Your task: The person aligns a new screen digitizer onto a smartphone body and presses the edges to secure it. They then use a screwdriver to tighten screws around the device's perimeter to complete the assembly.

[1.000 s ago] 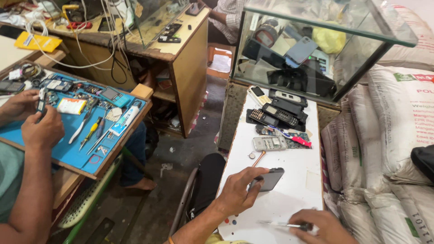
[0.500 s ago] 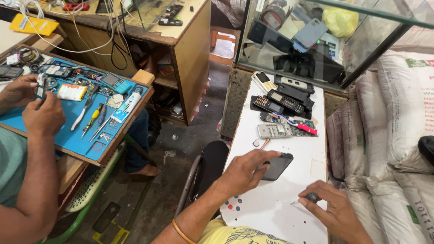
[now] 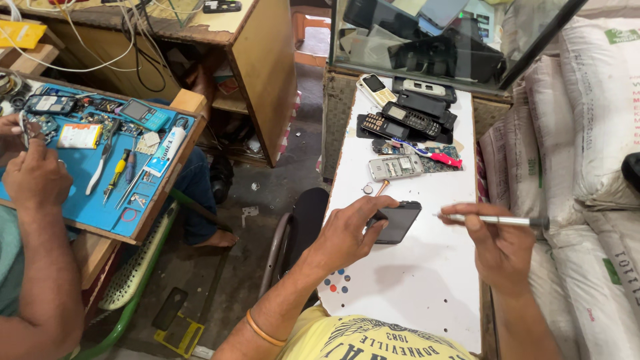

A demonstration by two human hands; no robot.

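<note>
On the white table [image 3: 427,287], left hand [image 3: 350,233] grips a dark phone [image 3: 397,222]; right hand [image 3: 500,243] pinches a screwdriver [image 3: 497,219] above bare tabletop.

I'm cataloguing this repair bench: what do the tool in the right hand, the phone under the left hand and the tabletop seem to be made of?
Slim tool: silvery shaft with a sheen, likely metal, with a dark end cap.
Dark phone: smooth, glossy black face, probably glass or plastic.
White tabletop: flat, matte, scuffed, looks like painted or laminated board.
</note>
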